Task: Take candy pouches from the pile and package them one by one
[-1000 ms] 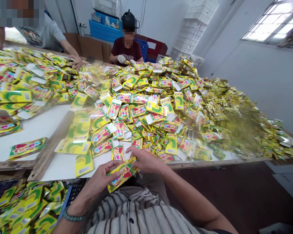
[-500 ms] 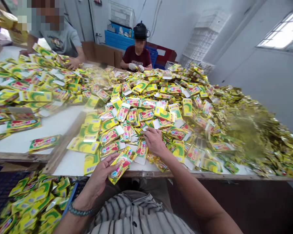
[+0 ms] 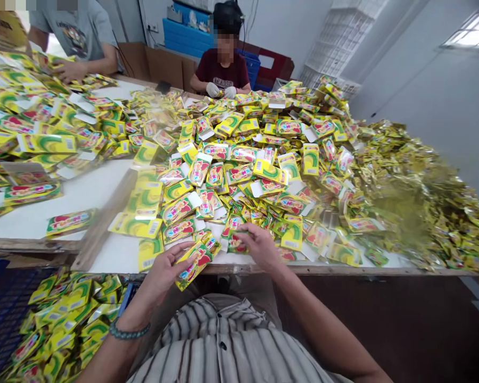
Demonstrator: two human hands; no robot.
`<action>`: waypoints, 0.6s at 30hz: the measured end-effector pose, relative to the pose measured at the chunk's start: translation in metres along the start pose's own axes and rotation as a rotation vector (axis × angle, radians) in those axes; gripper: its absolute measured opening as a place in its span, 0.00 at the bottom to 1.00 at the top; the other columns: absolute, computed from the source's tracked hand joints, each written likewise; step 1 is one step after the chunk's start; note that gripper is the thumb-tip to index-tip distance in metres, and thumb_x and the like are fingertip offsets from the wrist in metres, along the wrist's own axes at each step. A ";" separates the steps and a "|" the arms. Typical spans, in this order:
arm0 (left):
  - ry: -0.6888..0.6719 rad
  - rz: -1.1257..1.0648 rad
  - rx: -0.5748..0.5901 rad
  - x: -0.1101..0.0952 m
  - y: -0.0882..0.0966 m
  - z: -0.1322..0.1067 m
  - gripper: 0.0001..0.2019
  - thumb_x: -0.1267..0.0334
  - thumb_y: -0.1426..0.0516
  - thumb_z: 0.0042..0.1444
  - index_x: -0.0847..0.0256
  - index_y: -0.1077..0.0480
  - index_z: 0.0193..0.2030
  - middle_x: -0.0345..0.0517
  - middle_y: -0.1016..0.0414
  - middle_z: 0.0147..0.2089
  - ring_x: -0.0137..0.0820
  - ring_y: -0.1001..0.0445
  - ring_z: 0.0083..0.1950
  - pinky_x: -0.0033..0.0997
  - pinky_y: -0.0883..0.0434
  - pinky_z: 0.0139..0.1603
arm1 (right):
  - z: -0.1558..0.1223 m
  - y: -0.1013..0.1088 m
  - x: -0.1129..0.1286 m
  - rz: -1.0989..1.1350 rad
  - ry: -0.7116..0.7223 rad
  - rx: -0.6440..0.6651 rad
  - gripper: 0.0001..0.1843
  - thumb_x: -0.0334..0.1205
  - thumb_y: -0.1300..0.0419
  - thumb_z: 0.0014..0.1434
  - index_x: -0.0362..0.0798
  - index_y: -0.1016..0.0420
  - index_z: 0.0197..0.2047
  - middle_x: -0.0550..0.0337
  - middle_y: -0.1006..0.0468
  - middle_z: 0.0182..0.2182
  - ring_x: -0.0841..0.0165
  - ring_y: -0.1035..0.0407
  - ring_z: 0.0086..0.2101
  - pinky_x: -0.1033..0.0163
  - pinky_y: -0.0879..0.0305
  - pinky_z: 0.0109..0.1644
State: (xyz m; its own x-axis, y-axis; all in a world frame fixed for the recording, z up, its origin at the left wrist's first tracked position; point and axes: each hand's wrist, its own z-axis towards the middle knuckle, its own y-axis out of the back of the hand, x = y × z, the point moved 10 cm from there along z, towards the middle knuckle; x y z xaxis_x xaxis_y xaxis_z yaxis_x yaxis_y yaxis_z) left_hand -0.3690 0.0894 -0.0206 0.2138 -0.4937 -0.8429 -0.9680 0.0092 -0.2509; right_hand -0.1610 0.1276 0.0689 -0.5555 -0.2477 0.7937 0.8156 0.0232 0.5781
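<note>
my right hand (image 3: 263,250), seen remotely, has drawn back, pinching a green packet (image 3: 235,243) just right of the carton (image 3: 199,260) gripped in my left hand (image 3: 164,272) — so i judge both hands now occupied.

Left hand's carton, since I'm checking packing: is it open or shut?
Open: the carton shows packets at its far end.

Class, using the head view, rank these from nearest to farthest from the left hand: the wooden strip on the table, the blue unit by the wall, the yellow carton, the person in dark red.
1. Yellow carton: held in the left hand.
2. Wooden strip: on the table, left.
3. Person in dark red: across the table.
4. Blue unit: behind that person, by the wall.
</note>
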 end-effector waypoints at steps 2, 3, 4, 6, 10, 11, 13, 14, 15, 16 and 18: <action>-0.005 0.043 0.034 0.000 -0.007 -0.001 0.34 0.52 0.29 0.35 0.63 0.27 0.51 0.56 0.23 0.53 0.47 0.24 0.52 0.43 0.28 0.52 | 0.012 -0.002 0.010 0.002 0.041 0.036 0.04 0.34 0.40 0.59 0.47 0.24 0.34 0.61 0.23 0.31 0.70 0.30 0.33 0.67 0.37 0.39; -0.001 0.049 0.058 0.000 -0.010 -0.002 0.33 0.52 0.30 0.36 0.63 0.27 0.51 0.55 0.23 0.53 0.46 0.24 0.51 0.43 0.28 0.52 | 0.017 -0.007 0.016 -0.027 0.084 0.089 0.04 0.33 0.40 0.58 0.47 0.24 0.33 0.60 0.23 0.30 0.70 0.30 0.33 0.67 0.37 0.39; 0.004 0.052 0.080 0.001 -0.013 -0.003 0.33 0.52 0.30 0.38 0.63 0.28 0.52 0.55 0.22 0.53 0.46 0.23 0.50 0.43 0.28 0.52 | 0.020 -0.014 0.021 -0.062 0.130 0.149 0.04 0.31 0.40 0.58 0.47 0.23 0.33 0.60 0.23 0.30 0.70 0.30 0.34 0.67 0.38 0.40; 0.013 0.057 0.110 0.002 -0.018 -0.005 0.32 0.51 0.31 0.40 0.62 0.28 0.53 0.54 0.22 0.52 0.45 0.22 0.49 0.42 0.27 0.50 | 0.021 -0.027 0.027 -0.128 0.197 0.249 0.05 0.29 0.40 0.58 0.46 0.23 0.32 0.59 0.23 0.30 0.70 0.31 0.34 0.67 0.39 0.40; 0.008 0.075 0.125 0.006 -0.024 -0.005 0.31 0.51 0.31 0.40 0.63 0.26 0.51 0.53 0.20 0.49 0.44 0.22 0.48 0.38 0.26 0.47 | 0.015 -0.050 0.027 -0.148 0.209 0.388 0.06 0.28 0.39 0.56 0.46 0.23 0.30 0.60 0.24 0.29 0.71 0.31 0.33 0.68 0.40 0.39; 0.009 0.066 0.127 0.007 -0.026 -0.005 0.30 0.52 0.31 0.39 0.63 0.26 0.50 0.52 0.20 0.48 0.43 0.22 0.47 0.37 0.26 0.47 | 0.015 -0.053 0.024 -0.136 0.170 0.394 0.05 0.28 0.38 0.55 0.46 0.23 0.30 0.61 0.24 0.28 0.71 0.32 0.32 0.68 0.41 0.39; 0.026 0.036 0.124 0.009 -0.028 -0.003 0.30 0.53 0.30 0.39 0.63 0.25 0.49 0.50 0.19 0.46 0.40 0.21 0.44 0.35 0.26 0.45 | 0.017 -0.048 0.014 -0.090 0.033 0.333 0.03 0.30 0.36 0.52 0.46 0.25 0.31 0.64 0.26 0.26 0.73 0.35 0.29 0.68 0.42 0.35; 0.039 0.015 0.122 0.010 -0.029 -0.002 0.29 0.54 0.30 0.39 0.63 0.25 0.49 0.49 0.18 0.44 0.38 0.21 0.41 0.33 0.26 0.43 | 0.017 -0.044 0.009 -0.046 -0.046 0.293 0.04 0.31 0.35 0.52 0.46 0.25 0.33 0.65 0.27 0.25 0.73 0.37 0.27 0.69 0.43 0.33; 0.052 -0.010 0.117 0.010 -0.028 -0.001 0.29 0.54 0.30 0.39 0.63 0.25 0.49 0.48 0.18 0.43 0.36 0.20 0.39 0.32 0.26 0.41 | 0.016 -0.040 0.004 0.021 -0.115 0.270 0.06 0.34 0.35 0.52 0.46 0.26 0.35 0.66 0.28 0.25 0.74 0.38 0.26 0.69 0.44 0.31; 0.065 -0.038 0.114 0.011 -0.028 -0.001 0.28 0.56 0.30 0.38 0.63 0.25 0.48 0.47 0.18 0.41 0.35 0.20 0.37 0.30 0.26 0.40 | 0.014 -0.038 0.001 0.105 -0.167 0.268 0.09 0.36 0.35 0.51 0.47 0.27 0.37 0.67 0.29 0.26 0.74 0.39 0.25 0.69 0.44 0.30; 0.092 -0.097 0.117 0.012 -0.029 -0.002 0.28 0.57 0.29 0.37 0.63 0.25 0.47 0.47 0.17 0.39 0.33 0.20 0.34 0.28 0.26 0.37 | 0.009 -0.039 -0.001 0.262 -0.226 0.312 0.13 0.39 0.34 0.50 0.47 0.28 0.40 0.67 0.29 0.27 0.74 0.39 0.26 0.69 0.43 0.29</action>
State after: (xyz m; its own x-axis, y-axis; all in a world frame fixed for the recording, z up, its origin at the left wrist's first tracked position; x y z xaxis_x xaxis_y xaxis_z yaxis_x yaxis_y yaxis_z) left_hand -0.3386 0.0821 -0.0223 0.2876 -0.5750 -0.7659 -0.9201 0.0559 -0.3876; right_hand -0.1936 0.1353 0.0473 -0.3867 0.0221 0.9220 0.8650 0.3553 0.3543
